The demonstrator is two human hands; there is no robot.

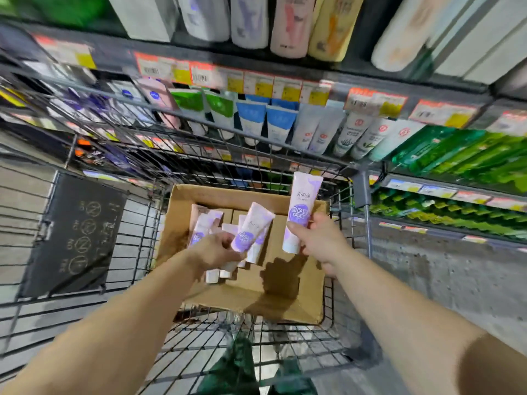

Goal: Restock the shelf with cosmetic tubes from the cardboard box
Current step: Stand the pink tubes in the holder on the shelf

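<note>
An open cardboard box [288, 303] sits in a wire shopping cart [119, 155]. Several pale pink and purple cosmetic tubes [201, 223] stand in the box's far left part. My left hand [212, 252] grips a bunch of these tubes [251, 228] above the box, caps pointing down. My right hand [319, 240] holds a single tube [302, 209] upright, cap down, over the box's right side. Beyond the cart, the shelf [285, 89] carries rows of other tubes.
Price tags [199, 74] line the shelf edges. Bottles [248, 21] fill the upper shelf and green packets [462, 151] lie at the right. A dark child-seat flap [74, 235] hangs in the cart's left side. Concrete floor [445, 280] shows at the right.
</note>
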